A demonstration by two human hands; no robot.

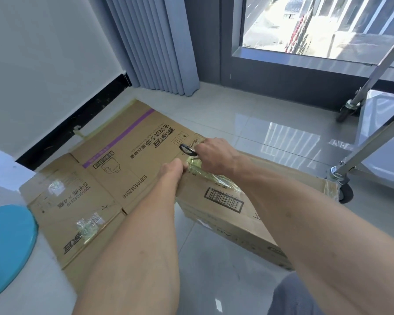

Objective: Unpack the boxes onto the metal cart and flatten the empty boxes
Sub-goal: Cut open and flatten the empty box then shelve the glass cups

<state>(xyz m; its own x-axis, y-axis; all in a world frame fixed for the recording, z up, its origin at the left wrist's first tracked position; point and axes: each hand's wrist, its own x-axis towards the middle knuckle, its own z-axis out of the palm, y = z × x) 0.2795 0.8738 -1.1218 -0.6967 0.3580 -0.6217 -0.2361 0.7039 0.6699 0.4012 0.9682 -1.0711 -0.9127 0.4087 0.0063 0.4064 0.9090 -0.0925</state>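
The box (237, 201) lies on the floor, its taped seam running from the hands toward the person. The right hand (214, 155) grips scissors (188, 150) at the seam's far end; the left hand (172, 170), just beside, pinches the tape (196, 167).

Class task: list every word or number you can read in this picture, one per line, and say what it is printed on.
"1001010043516": flat box, twice.
"x 4", with Chinese characters around it: same box, side panel.
Large Chinese brand characters: same box; upside down, not transcribed.
Barcode digits: sealed box, too small to read.
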